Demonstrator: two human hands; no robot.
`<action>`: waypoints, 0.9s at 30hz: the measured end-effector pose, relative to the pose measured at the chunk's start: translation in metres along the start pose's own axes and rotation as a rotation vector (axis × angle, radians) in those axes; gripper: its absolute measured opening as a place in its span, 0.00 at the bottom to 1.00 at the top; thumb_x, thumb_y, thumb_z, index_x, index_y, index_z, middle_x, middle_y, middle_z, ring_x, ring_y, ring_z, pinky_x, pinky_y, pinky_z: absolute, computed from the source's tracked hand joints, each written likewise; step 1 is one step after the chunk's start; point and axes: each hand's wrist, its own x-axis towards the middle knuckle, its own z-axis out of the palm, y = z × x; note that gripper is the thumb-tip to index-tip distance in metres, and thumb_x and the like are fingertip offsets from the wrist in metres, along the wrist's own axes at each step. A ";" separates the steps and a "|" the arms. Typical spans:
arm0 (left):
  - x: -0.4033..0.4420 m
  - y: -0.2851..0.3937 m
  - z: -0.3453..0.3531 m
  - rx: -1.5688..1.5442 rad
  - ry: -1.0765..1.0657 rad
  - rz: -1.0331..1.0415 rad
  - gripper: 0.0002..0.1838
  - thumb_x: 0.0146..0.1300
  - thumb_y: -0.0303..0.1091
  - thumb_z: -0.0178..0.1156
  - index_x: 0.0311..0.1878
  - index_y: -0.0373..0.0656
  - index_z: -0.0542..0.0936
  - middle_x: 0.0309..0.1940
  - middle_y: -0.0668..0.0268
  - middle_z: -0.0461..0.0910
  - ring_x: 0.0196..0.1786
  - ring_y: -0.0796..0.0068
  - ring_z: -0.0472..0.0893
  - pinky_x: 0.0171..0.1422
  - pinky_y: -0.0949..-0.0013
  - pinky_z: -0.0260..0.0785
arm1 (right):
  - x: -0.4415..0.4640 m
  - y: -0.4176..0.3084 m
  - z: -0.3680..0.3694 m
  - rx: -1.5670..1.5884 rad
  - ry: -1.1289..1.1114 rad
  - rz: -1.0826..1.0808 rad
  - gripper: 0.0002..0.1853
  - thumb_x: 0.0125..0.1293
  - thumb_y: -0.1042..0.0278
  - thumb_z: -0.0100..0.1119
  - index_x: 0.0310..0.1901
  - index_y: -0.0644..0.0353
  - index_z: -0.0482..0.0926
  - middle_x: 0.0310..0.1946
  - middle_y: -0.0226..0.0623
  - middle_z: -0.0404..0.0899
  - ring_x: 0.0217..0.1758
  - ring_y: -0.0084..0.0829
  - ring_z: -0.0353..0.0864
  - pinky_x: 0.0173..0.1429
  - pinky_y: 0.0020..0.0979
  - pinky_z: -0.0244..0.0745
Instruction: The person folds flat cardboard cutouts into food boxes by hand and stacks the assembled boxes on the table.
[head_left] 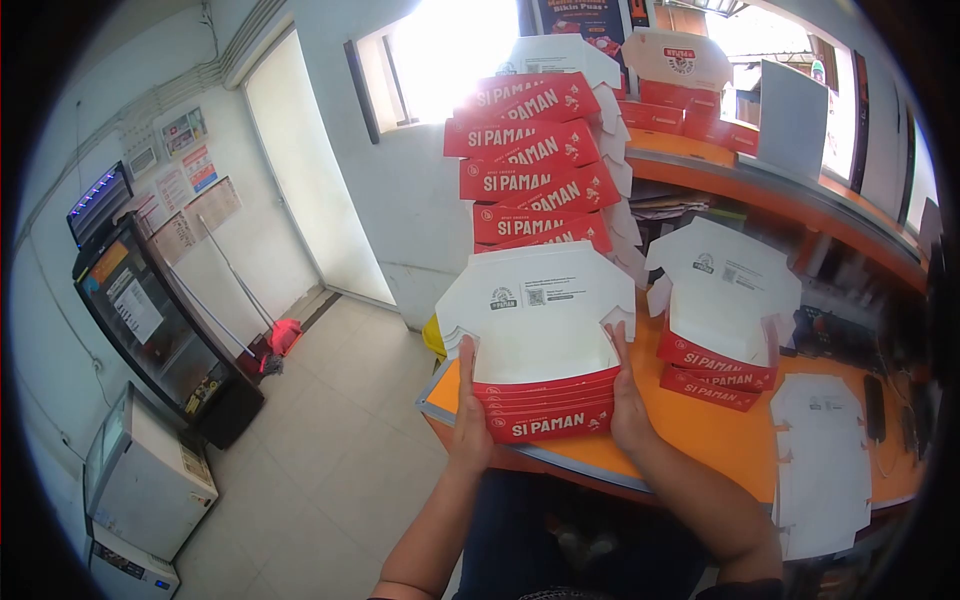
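Observation:
Between my two hands is a nested stack of red and white boxes, lids open and white insides showing. My left hand presses on the stack's left side, and my right hand on its right side. Behind it rises a tall pile of red boxes, set at alternating angles. To the right, a shorter stack of open boxes rests on the orange table. A flat white unfolded box sheet lies near the table's right side.
More open boxes stand on an orange shelf at the back. Dark items and a cable sit at the table's right. At the left are a display fridge, a white freezer and a pink dustpan.

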 end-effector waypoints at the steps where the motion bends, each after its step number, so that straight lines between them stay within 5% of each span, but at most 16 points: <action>1: 0.000 -0.002 -0.002 0.013 0.000 0.015 0.39 0.85 0.62 0.39 0.84 0.41 0.55 0.90 0.49 0.48 0.91 0.52 0.52 0.92 0.50 0.46 | 0.001 0.003 0.001 -0.004 -0.012 -0.018 0.45 0.86 0.30 0.24 0.91 0.55 0.38 0.91 0.49 0.44 0.93 0.42 0.44 0.92 0.41 0.39; 3: 0.002 -0.008 -0.007 0.060 0.007 0.057 0.36 0.85 0.60 0.39 0.82 0.41 0.58 0.90 0.48 0.49 0.91 0.51 0.51 0.92 0.49 0.45 | 0.002 0.004 0.004 -0.023 -0.023 -0.050 0.45 0.87 0.31 0.26 0.90 0.57 0.37 0.91 0.49 0.42 0.93 0.42 0.42 0.92 0.41 0.38; 9: -0.002 -0.036 -0.016 0.212 0.053 0.232 0.29 0.86 0.54 0.42 0.75 0.41 0.68 0.89 0.45 0.50 0.91 0.46 0.50 0.92 0.45 0.40 | 0.000 -0.046 0.000 -0.320 0.043 -0.127 0.43 0.83 0.58 0.56 0.88 0.64 0.45 0.87 0.60 0.53 0.91 0.56 0.51 0.90 0.47 0.47; 10: -0.003 -0.037 -0.015 0.217 0.052 0.245 0.28 0.86 0.53 0.42 0.74 0.41 0.69 0.89 0.45 0.50 0.91 0.45 0.50 0.92 0.45 0.40 | -0.004 -0.059 -0.006 -0.452 0.102 -0.187 0.41 0.78 0.63 0.64 0.85 0.64 0.56 0.83 0.56 0.60 0.88 0.55 0.57 0.88 0.47 0.54; 13: -0.003 -0.034 -0.016 0.225 0.025 0.267 0.24 0.85 0.47 0.43 0.72 0.42 0.70 0.88 0.43 0.51 0.90 0.45 0.52 0.91 0.44 0.40 | -0.015 -0.097 -0.052 -0.886 0.202 -0.337 0.36 0.72 0.63 0.68 0.79 0.59 0.70 0.78 0.52 0.69 0.83 0.54 0.65 0.85 0.54 0.59; 15: -0.003 -0.032 -0.017 0.220 0.021 0.259 0.24 0.84 0.46 0.44 0.73 0.42 0.70 0.88 0.44 0.52 0.90 0.45 0.53 0.91 0.45 0.41 | -0.017 -0.113 -0.080 -1.247 0.346 -0.220 0.29 0.69 0.64 0.71 0.71 0.54 0.79 0.73 0.46 0.74 0.79 0.50 0.70 0.84 0.59 0.57; 18: -0.005 -0.031 -0.016 0.210 0.028 0.247 0.24 0.83 0.45 0.45 0.74 0.42 0.69 0.87 0.44 0.52 0.89 0.45 0.54 0.92 0.45 0.41 | -0.023 -0.093 -0.124 -1.555 0.279 -0.037 0.22 0.69 0.66 0.70 0.64 0.54 0.82 0.65 0.44 0.80 0.75 0.49 0.74 0.84 0.64 0.52; 21: -0.002 -0.036 -0.014 0.168 0.024 0.272 0.24 0.83 0.44 0.47 0.74 0.42 0.69 0.88 0.46 0.51 0.90 0.46 0.53 0.92 0.46 0.41 | -0.014 -0.089 -0.147 -1.424 0.136 0.176 0.14 0.67 0.74 0.69 0.54 0.57 0.82 0.55 0.43 0.82 0.66 0.49 0.79 0.83 0.57 0.55; 24: -0.007 -0.034 -0.018 0.159 0.014 0.248 0.26 0.83 0.45 0.48 0.77 0.42 0.67 0.88 0.46 0.50 0.90 0.47 0.51 0.92 0.46 0.40 | -0.005 -0.098 -0.140 -1.286 0.454 -0.141 0.05 0.70 0.77 0.62 0.46 0.58 0.81 0.46 0.40 0.81 0.62 0.47 0.79 0.83 0.66 0.51; 27: -0.008 -0.029 -0.021 0.176 -0.011 0.218 0.31 0.83 0.47 0.50 0.81 0.40 0.63 0.88 0.46 0.49 0.91 0.48 0.48 0.93 0.47 0.39 | 0.003 -0.136 -0.122 -1.161 0.424 -0.339 0.06 0.69 0.80 0.61 0.44 0.58 0.80 0.43 0.41 0.79 0.59 0.47 0.79 0.83 0.61 0.54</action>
